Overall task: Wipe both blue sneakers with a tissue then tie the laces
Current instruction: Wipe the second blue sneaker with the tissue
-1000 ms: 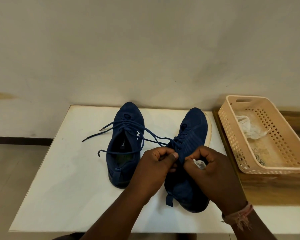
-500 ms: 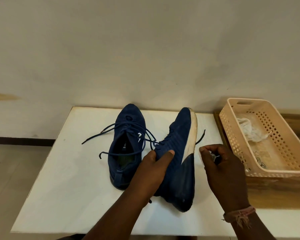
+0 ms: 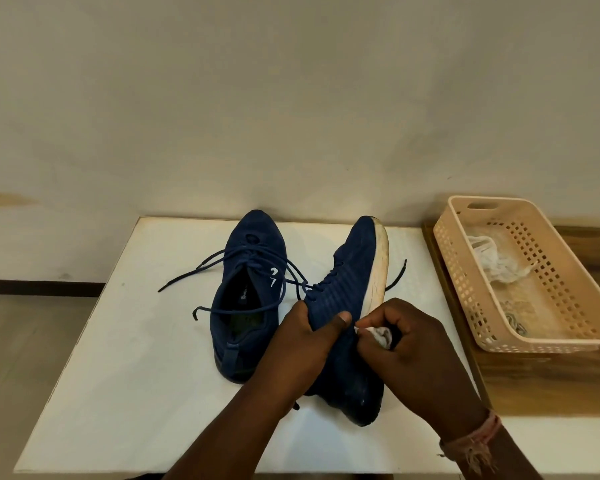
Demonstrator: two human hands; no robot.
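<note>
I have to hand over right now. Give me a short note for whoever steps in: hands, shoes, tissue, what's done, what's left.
Left hand grips the right sneaker, tipped on its side on the white table.
Right hand holds a tissue against that sneaker's side.
Left sneaker stands upright, laces loose.
Basket at right holds crumpled tissue.
Done: wiping under way.
Left: finish wiping, tie both laces.

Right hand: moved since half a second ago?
Yes. The right hand with its tissue came leftward, away from the basket, onto the tilted sneaker.
</note>
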